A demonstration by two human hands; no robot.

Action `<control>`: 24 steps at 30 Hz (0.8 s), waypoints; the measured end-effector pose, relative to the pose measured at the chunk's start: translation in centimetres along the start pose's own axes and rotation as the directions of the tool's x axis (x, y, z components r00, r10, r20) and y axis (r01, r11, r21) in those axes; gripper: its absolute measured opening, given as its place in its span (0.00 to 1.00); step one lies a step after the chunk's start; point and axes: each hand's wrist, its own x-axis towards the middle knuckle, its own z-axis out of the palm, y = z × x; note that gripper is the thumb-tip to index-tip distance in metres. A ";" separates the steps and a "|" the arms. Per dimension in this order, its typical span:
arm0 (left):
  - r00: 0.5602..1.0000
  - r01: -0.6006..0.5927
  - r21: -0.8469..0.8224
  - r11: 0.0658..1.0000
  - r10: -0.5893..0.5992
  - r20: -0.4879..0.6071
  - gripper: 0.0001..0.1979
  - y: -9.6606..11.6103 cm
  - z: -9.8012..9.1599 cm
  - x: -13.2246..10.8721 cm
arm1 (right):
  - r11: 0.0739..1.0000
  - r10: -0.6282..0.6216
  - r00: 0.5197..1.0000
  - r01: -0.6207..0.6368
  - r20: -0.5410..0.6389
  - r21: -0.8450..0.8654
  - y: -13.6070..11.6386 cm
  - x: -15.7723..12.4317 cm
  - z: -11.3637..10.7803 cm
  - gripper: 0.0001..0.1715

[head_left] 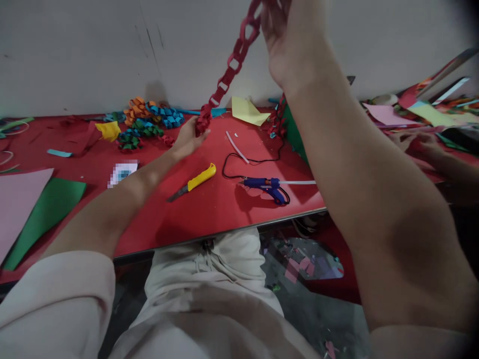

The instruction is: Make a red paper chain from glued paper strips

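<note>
A red paper chain stretches on a slant between my two hands, above the table. My right hand, raised at the top edge of the view, grips its upper end; part of those fingers is cut off by the frame. Lower down, my left hand closes around the bunched lower links. Below the chain, a yellow utility knife with its blade out lies on the red table. To its right rests a blue hot glue gun with a white glue stick in its back and a black cord.
Orange, blue and green paper chains lie in a heap by the wall. Green paper and pink paper are at the left. Another person's hands work at the right. Paper scraps litter the floor.
</note>
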 end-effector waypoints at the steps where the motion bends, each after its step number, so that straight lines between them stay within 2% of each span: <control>1: 1.000 0.008 0.039 0.999 -0.007 -0.021 0.28 -0.2 -0.2 0.1 | 0.997 0.048 0.991 -0.039 -0.127 0.071 0.5 0.0 -0.1 0.23; 2: 0.999 0.017 0.081 0.997 -0.014 -0.037 0.29 -0.5 -0.4 0.1 | 0.991 0.100 0.963 -0.074 -0.250 0.114 1.1 -0.1 -0.1 0.18; 3: 0.998 0.025 0.121 0.992 -0.019 -0.054 0.29 -0.7 -0.7 0.1 | 0.992 0.121 0.942 -0.105 -0.313 0.066 1.8 -0.2 -0.1 0.13; 5: 0.995 0.039 0.174 0.984 -0.023 -0.092 0.31 -1.1 -1.3 0.0 | 0.973 0.073 0.953 -0.133 -0.295 -0.187 3.5 -0.5 -0.4 0.07; 7: 0.993 0.028 0.201 0.979 -0.005 -0.116 0.34 -1.4 -1.9 0.0 | 0.912 0.064 0.967 -0.157 -0.247 -0.379 5.3 -0.9 -0.9 0.06; 10: 0.995 -0.057 0.192 0.980 0.070 -0.065 0.40 -1.7 -2.7 0.0 | 0.812 0.173 0.981 -0.191 -0.086 -0.551 7.8 -2.0 -1.2 0.06; 12: 0.995 -0.099 0.162 0.982 0.102 -0.009 0.44 -1.6 -3.2 -0.1 | 0.765 0.250 0.965 -0.144 0.083 -0.628 9.0 -3.1 -0.5 0.08; 13: 0.994 -0.106 0.143 0.984 0.104 0.018 0.44 -1.4 -3.3 -0.1 | 0.750 0.270 0.946 -0.090 0.179 -0.656 9.6 -3.8 0.2 0.14; 15: 0.992 -0.108 0.109 0.988 0.099 0.079 0.41 -1.2 -3.6 -0.2 | 0.718 0.251 0.885 0.101 0.392 -0.689 10.5 -4.9 2.1 0.31; 17: 0.986 -0.110 0.085 0.990 0.098 0.134 0.38 -1.1 -3.8 -0.3 | 0.696 0.208 0.840 0.232 0.500 -0.680 11.4 -5.7 4.2 0.41; 18: 0.984 -0.110 0.081 0.991 0.097 0.149 0.36 -1.1 -3.9 -0.3 | 0.697 0.187 0.834 0.260 0.519 -0.669 11.8 -5.9 5.0 0.41; 20: 0.985 -0.105 0.089 0.991 0.091 0.144 0.36 -1.2 -4.2 -0.5 | 0.706 0.149 0.836 0.284 0.528 -0.649 12.6 -5.9 6.3 0.34; 22: 0.990 -0.097 0.105 0.990 0.085 0.116 0.36 -1.3 -4.6 -0.7 | 0.708 0.135 0.848 0.280 0.513 -0.649 12.9 -5.6 6.9 0.22; 24: 0.993 -0.091 0.125 0.988 0.081 0.087 0.35 -1.4 -5.0 -1.0 | 0.701 0.188 0.857 0.224 0.479 -0.677 12.9 -5.5 7.1 0.11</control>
